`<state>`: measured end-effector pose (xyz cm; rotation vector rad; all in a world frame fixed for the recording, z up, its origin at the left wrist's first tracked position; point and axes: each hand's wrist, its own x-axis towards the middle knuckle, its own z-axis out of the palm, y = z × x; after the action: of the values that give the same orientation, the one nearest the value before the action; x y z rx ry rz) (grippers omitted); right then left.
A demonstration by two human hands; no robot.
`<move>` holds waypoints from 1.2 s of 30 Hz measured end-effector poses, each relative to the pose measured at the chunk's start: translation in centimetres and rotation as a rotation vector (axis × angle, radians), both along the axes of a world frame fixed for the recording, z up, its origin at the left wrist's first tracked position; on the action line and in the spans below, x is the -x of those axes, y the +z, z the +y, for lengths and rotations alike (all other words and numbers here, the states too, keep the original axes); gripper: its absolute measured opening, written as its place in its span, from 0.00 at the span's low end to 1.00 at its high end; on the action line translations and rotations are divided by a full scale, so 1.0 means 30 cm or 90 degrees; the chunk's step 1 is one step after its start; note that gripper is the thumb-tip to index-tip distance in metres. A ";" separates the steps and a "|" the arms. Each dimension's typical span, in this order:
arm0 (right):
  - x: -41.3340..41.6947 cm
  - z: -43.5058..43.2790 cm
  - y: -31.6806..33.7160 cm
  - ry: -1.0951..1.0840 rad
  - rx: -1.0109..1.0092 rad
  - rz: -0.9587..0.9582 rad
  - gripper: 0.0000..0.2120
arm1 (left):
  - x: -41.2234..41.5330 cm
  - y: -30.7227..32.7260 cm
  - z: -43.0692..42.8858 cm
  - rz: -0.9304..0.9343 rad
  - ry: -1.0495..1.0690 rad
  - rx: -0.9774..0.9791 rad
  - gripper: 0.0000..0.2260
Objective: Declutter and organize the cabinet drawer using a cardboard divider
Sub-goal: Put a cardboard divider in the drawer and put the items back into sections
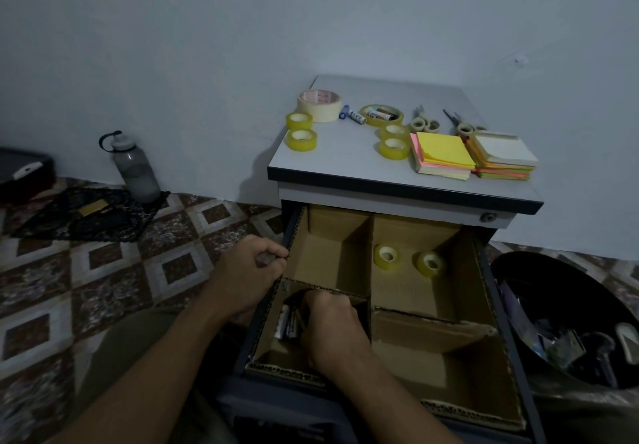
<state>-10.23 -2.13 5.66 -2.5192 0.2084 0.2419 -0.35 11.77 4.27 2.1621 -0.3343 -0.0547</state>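
inside the near-left compartment, right hand (pixel 332 329) grips small cylinders (pixel 287 326); left hand (pixel 249 270) clasps drawer edge (pixel 292 224).

Legible text: none resolved.
Masking tape roll (pixel 318 104) on the tabletop (pixel 345 163): red print repeated round the inner core, letters too blurred to read.
White tube (pixel 356 116) beside it: dark characters on the label, unreadable.
Cardboard divider (pixel 401 288), floor of the far right compartment: one faint printed line, unreadable.
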 end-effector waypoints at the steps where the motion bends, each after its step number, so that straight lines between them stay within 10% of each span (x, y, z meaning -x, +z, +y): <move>1: 0.001 0.000 0.001 0.014 0.010 0.000 0.14 | 0.001 0.001 -0.001 0.000 0.000 0.001 0.05; 15: -0.009 -0.010 -0.011 0.084 0.162 0.032 0.14 | 0.007 0.003 0.001 0.011 -0.001 0.007 0.04; 36: -0.143 -0.406 0.409 0.066 -0.009 -0.167 0.03 | -0.153 0.416 -0.169 -0.207 -0.027 -0.026 0.04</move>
<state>-5.94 -14.30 17.93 -2.5186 -0.0282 -0.0484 4.24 6.71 16.75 2.2042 -0.5695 0.2716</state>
